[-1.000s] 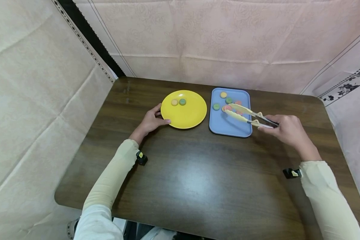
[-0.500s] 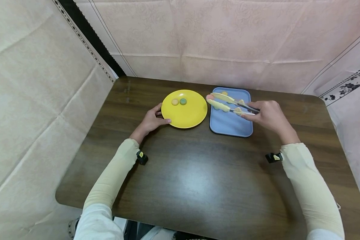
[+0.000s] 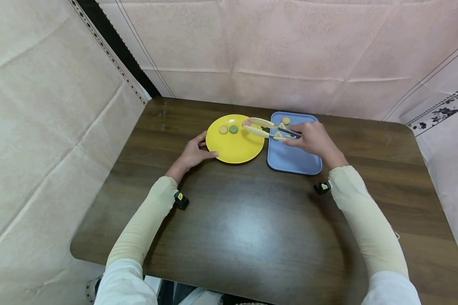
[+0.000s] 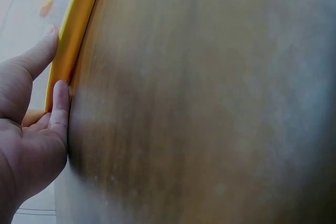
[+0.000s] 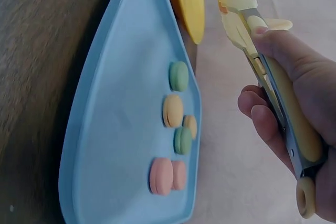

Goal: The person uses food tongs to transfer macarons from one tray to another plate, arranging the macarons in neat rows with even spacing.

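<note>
My left hand (image 3: pixel 194 151) holds the left rim of a yellow plate (image 3: pixel 234 148). In the left wrist view the thumb lies on the rim, and fingers meet its outer side. A yellow macaron (image 3: pixel 223 130) and a green macaron (image 3: pixel 233 129) sit side by side on the plate. My right hand (image 3: pixel 316 137) grips cream-tipped kitchen tongs (image 3: pixel 261 122). Between the tong tips is a pink macaron (image 3: pixel 246 123), over the plate's right part. In the right wrist view the tips mostly hide that macaron.
Right of the plate lies a blue tray (image 3: pixel 294 163), partly under the right hand and tongs. Several macarons stand in it, including a green macaron (image 5: pixel 178 76), a yellow macaron (image 5: pixel 172 110) and a pink macaron (image 5: pixel 161 176). A draped cloth (image 3: pixel 282 51) borders the table's back edge.
My right hand has moved left with the tongs, carrying the pink macaron from the tray to above the plate. My left hand has stayed at the plate's rim.
</note>
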A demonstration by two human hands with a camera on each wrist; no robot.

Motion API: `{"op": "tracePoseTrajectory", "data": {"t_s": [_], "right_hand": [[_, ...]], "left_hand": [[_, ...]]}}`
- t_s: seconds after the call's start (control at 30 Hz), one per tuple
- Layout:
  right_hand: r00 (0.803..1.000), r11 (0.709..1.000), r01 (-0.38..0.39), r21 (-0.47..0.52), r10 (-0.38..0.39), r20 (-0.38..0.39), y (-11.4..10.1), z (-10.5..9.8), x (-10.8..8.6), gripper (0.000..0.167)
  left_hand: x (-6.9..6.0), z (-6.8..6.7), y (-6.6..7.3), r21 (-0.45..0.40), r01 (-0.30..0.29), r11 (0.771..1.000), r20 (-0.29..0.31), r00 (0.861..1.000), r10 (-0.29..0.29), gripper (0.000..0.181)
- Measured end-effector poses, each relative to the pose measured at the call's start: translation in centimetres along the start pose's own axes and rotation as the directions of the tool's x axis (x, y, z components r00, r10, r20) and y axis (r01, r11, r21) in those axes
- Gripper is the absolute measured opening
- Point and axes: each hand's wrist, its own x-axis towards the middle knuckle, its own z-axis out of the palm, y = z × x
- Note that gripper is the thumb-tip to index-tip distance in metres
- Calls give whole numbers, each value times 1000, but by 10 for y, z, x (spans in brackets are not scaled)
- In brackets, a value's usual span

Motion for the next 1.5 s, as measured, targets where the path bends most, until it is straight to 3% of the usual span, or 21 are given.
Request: {"op": "tracePoseTrajectory", "data": {"t_s": [0.4,0.77,0.97,1.23,1.5], "right_hand": [[996,994,76,-75,-73,44,0,15,16,33],[997,1000,0,-25,2,83,1,14,13,49],[999,999,-41,-5,41,23,3,-5,-6,56],[993,994,-99,-38,96,-74,13,-39,-45,65],[982,986,-147,-79,136,-132,30,-65,-88,57]], "left_hand": [[-1,0,2,-11,2,1000,10,1000,-2,102],[0,1,1,3,2,1000,5,1000,-2,104],[1,0,1,6,1,1000,0,1000,-1,104],[1,-2,3,16,15,1000,20,1000,-16,103],[-15,-1,30,31,36,999,34,999,-37,99]]}}
